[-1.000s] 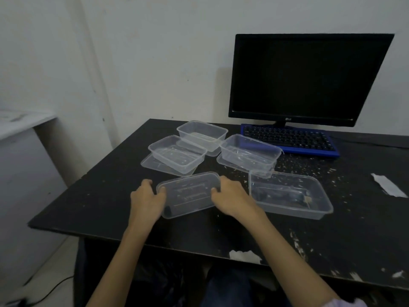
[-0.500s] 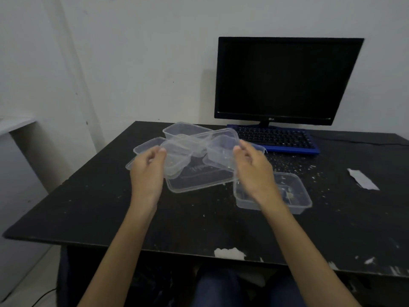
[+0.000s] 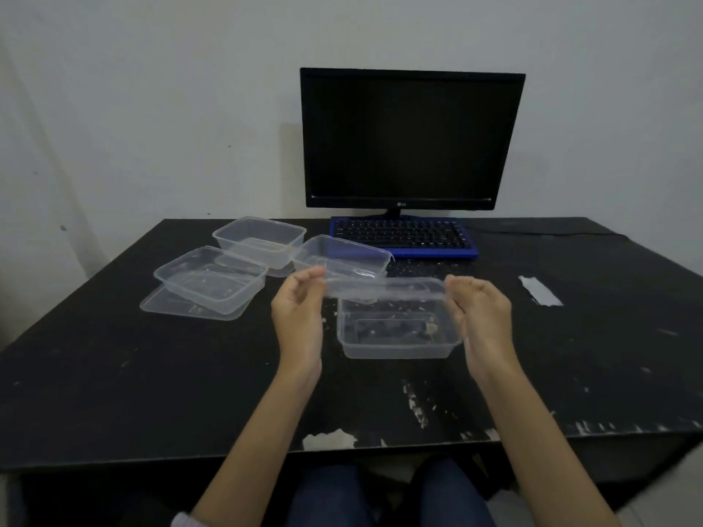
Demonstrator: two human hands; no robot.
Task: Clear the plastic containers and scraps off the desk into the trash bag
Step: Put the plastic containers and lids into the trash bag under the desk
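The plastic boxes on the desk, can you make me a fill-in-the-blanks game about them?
1. Both hands hold a clear plastic lid above the ____ desk.
2. The left hand and the right hand grip the lid at its two ____.
3. The keyboard has a ____ frame.
4. The monitor screen is switched ____.

Missing words: black; ends; blue; off

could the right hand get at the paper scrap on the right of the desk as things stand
Probably not yet: the right hand and left hand both hold a clear lid. The desk between it and the scrap looks unobstructed.
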